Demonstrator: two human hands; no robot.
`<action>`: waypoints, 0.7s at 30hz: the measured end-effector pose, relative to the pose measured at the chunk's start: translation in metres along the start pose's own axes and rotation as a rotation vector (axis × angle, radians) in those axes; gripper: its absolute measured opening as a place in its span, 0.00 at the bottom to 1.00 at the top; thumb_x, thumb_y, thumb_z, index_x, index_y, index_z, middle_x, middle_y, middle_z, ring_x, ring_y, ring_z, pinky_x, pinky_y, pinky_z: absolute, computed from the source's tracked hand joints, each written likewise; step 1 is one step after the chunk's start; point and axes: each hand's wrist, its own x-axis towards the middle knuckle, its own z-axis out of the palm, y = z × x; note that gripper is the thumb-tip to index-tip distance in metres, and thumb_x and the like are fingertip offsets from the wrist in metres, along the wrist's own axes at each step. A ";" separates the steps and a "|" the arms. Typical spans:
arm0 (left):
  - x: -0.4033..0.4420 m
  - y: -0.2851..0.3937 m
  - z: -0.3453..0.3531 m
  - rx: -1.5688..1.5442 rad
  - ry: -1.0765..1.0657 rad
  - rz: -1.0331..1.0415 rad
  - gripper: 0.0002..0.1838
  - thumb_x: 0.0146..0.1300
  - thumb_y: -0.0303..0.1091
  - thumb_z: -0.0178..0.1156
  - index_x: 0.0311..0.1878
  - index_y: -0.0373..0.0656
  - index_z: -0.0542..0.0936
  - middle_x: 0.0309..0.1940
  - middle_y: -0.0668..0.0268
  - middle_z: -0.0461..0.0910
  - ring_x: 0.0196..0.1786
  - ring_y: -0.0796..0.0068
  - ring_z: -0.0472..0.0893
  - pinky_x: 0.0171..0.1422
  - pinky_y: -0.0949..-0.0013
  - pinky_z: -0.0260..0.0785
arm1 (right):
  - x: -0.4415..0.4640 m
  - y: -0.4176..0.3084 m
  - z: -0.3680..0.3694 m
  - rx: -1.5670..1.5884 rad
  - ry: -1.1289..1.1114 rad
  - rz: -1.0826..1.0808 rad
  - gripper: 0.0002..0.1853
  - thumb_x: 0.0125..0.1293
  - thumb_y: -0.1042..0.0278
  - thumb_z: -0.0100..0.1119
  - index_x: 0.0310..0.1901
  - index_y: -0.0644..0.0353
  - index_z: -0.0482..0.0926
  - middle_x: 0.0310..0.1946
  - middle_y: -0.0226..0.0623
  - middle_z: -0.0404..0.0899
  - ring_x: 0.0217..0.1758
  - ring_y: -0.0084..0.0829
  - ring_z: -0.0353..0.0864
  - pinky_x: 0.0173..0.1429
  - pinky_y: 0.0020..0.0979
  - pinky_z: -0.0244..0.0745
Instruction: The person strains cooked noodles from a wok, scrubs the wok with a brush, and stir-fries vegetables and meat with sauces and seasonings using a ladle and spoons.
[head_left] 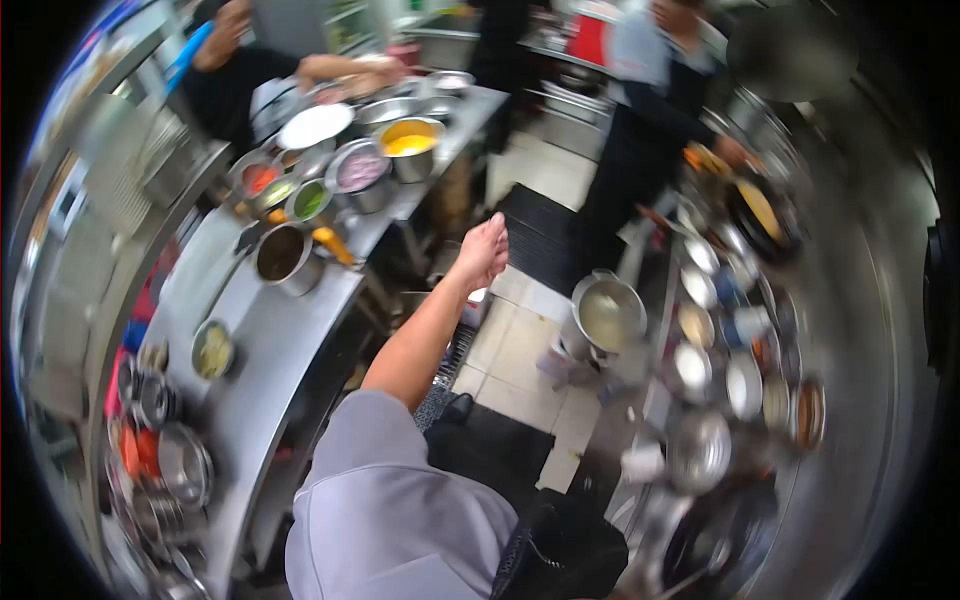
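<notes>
My left hand (pixel 484 252) reaches forward over the aisle, its fingers curled into a loose fist. I see nothing in it, and it touches nothing. The steel worktable (pixel 290 350) lies to its left. Nearest on that table are a steel pot with a brown content (pixel 285 257) and a pot of chopped pinkish-purple food (pixel 358 170). To the right and lower, a tall pot of pale liquid (pixel 607 312) stands in the aisle. My right hand is out of view.
A person in black (pixel 225 95) works at the far left. Another in a dark apron (pixel 640 150) stands ahead right, one hand by a pan (pixel 768 212). Bowls (pixel 693 368) and a dark wok (pixel 720 535) line the right counter. Black mats (pixel 535 235) cover part of the tiled floor.
</notes>
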 end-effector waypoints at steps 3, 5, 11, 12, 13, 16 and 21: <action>-0.036 -0.106 0.091 0.019 -0.097 -0.295 0.19 0.75 0.52 0.54 0.32 0.51 0.70 0.20 0.76 0.63 0.17 0.84 0.59 0.17 0.77 0.48 | 0.028 0.100 -0.013 0.105 -0.033 0.129 0.38 0.68 0.69 0.61 0.76 0.63 0.54 0.66 0.54 0.69 0.71 0.36 0.69 0.67 0.33 0.68; -0.064 -0.174 0.160 0.008 -0.314 -0.448 0.14 0.75 0.47 0.56 0.36 0.50 0.74 0.23 0.76 0.67 0.21 0.85 0.63 0.19 0.80 0.48 | -0.022 -0.012 -0.027 0.126 -0.019 0.178 0.35 0.66 0.68 0.57 0.75 0.58 0.59 0.48 0.47 0.80 0.34 0.31 0.82 0.37 0.29 0.76; -0.178 -0.334 0.362 0.259 -0.766 -0.538 0.11 0.75 0.42 0.56 0.44 0.44 0.75 0.30 0.73 0.70 0.28 0.80 0.71 0.26 0.75 0.63 | -0.029 0.027 -0.047 0.239 0.110 0.247 0.36 0.64 0.69 0.59 0.75 0.57 0.61 0.22 0.38 0.77 0.20 0.28 0.74 0.28 0.34 0.72; -0.197 -0.354 0.391 0.342 -0.795 -0.504 0.11 0.74 0.42 0.57 0.46 0.43 0.76 0.32 0.71 0.72 0.31 0.79 0.73 0.31 0.73 0.66 | -0.029 0.042 -0.052 0.216 0.127 0.236 0.35 0.64 0.70 0.59 0.74 0.58 0.63 0.23 0.38 0.78 0.22 0.29 0.75 0.31 0.35 0.73; -0.214 -0.372 0.417 0.425 -0.818 -0.464 0.13 0.74 0.43 0.57 0.48 0.43 0.76 0.33 0.70 0.73 0.33 0.78 0.75 0.35 0.71 0.69 | -0.027 0.054 -0.053 0.193 0.136 0.221 0.34 0.64 0.70 0.60 0.73 0.59 0.65 0.23 0.39 0.78 0.24 0.30 0.76 0.34 0.35 0.74; -0.264 -0.409 0.470 0.691 -1.035 -0.362 0.23 0.71 0.48 0.61 0.56 0.38 0.77 0.49 0.60 0.79 0.49 0.68 0.80 0.50 0.66 0.73 | -0.040 0.049 -0.074 0.221 0.174 0.236 0.32 0.65 0.71 0.59 0.71 0.61 0.67 0.25 0.44 0.80 0.25 0.33 0.78 0.37 0.37 0.75; -0.276 -0.479 0.464 1.014 -1.009 0.074 0.20 0.69 0.44 0.64 0.52 0.35 0.81 0.45 0.57 0.85 0.48 0.67 0.83 0.53 0.67 0.74 | -0.018 0.039 -0.101 0.074 0.194 0.240 0.31 0.66 0.70 0.59 0.71 0.62 0.66 0.27 0.52 0.81 0.28 0.41 0.81 0.39 0.40 0.76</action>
